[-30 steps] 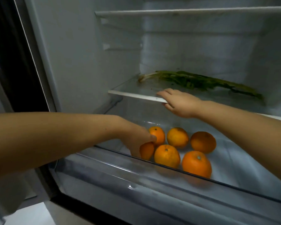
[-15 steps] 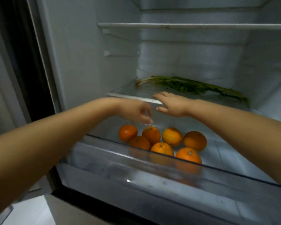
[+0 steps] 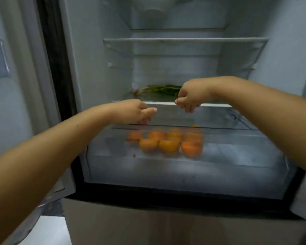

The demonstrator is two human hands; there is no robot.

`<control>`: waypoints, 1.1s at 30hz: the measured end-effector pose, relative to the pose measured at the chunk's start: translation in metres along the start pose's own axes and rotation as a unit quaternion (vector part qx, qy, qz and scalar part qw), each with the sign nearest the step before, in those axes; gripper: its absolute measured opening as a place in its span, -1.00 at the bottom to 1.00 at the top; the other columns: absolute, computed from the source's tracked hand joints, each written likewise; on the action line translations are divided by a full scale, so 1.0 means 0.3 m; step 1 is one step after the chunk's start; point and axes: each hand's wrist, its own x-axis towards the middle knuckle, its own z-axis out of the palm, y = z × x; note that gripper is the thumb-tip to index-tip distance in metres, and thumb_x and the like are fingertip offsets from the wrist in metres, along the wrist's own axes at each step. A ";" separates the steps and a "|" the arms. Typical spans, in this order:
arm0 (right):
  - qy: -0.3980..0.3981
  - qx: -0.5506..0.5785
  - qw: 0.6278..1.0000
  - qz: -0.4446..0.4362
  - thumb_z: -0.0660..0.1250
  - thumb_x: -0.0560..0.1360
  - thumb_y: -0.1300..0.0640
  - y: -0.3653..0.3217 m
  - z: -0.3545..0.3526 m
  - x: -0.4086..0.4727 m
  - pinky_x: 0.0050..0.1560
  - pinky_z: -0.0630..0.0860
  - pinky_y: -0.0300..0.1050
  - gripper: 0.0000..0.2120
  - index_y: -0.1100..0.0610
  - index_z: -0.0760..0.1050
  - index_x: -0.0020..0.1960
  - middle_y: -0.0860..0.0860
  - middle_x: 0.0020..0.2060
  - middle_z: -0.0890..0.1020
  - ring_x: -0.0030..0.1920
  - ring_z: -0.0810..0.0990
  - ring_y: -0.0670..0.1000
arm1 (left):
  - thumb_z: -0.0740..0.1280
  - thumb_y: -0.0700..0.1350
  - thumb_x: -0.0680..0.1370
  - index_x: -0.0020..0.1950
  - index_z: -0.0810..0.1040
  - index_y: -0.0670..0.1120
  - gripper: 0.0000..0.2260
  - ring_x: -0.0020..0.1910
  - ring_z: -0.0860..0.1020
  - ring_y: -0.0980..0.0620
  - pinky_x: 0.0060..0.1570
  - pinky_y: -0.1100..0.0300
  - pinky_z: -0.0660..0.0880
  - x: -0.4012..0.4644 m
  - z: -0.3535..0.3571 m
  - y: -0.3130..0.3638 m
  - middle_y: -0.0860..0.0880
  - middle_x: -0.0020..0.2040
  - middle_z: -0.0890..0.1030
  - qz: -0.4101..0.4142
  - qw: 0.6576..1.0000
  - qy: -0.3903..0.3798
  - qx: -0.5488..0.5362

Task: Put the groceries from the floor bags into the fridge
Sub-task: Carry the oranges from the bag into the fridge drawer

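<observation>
- Head view looks into the open fridge [image 3: 99,50], whose white walls stand wide apart, with bare air between its upper shelves.
- Clear crisper drawer [image 3: 184,167] fills the bottom, its front wall blurred; its dark top rim runs just under the left hand.
- Glass shelf [image 3: 214,104] sits right above the drawer, its white front edge crossing behind both hands.
- Leafy greens [image 3: 159,90] lie along that shelf toward the back, partly hidden by the right hand.
- Oranges [image 3: 168,145] cluster in the drawer's middle, touching one another, with free floor on either side.
- Left hand [image 3: 136,111] hangs over the drawer rim, fingers loosely curled, holding nothing.
- Right hand [image 3: 191,96] hangs at the shelf's front edge, fingers drooping; whether they grip that edge, I cannot tell.
</observation>
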 end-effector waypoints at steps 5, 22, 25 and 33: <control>0.082 -0.017 0.994 0.067 0.01 0.63 -0.12 -0.028 0.121 -0.268 -0.01 0.51 -0.05 -0.54 0.11 0.55 -0.17 0.07 -0.19 0.67 -0.17 0.60 0.09 | -0.06 0.25 0.59 0.10 0.56 -0.06 -0.47 0.11 0.53 -0.12 0.12 0.06 0.45 -0.095 0.075 -0.008 -0.11 0.08 0.61 0.021 0.995 0.020 0.095; 0.261 -0.008 0.950 0.171 -0.18 0.62 -0.13 0.168 0.281 -0.262 0.31 0.35 0.11 -0.50 -0.04 0.36 0.39 0.00 0.40 0.42 0.39 0.38 0.11 | -0.11 0.19 0.62 0.52 0.17 -0.08 -0.44 0.53 0.12 0.02 0.46 0.07 0.12 0.057 0.078 -0.045 -0.04 0.54 0.18 0.014 0.970 0.151 0.189; 0.207 0.006 0.966 0.154 -0.19 0.64 -0.10 0.224 0.269 -0.174 0.47 0.15 0.03 -0.51 -0.04 0.16 0.52 -0.06 0.52 0.20 0.52 0.15 0.01 | -0.12 0.16 0.63 0.52 0.15 -0.10 -0.46 0.54 0.10 -0.01 0.49 0.05 0.08 0.154 0.076 -0.076 -0.07 0.55 0.14 -0.008 0.974 0.115 0.196; 0.111 0.035 0.986 0.121 -0.21 0.66 -0.01 0.349 0.244 0.045 0.53 -0.07 -0.02 -0.54 0.02 0.00 0.55 -0.06 0.55 0.02 0.55 -0.03 -0.06 | -0.14 0.03 0.66 0.53 0.12 -0.11 -0.54 0.55 0.05 0.01 0.50 0.07 -0.03 0.368 0.070 -0.136 -0.07 0.56 0.09 -0.019 0.981 0.049 0.187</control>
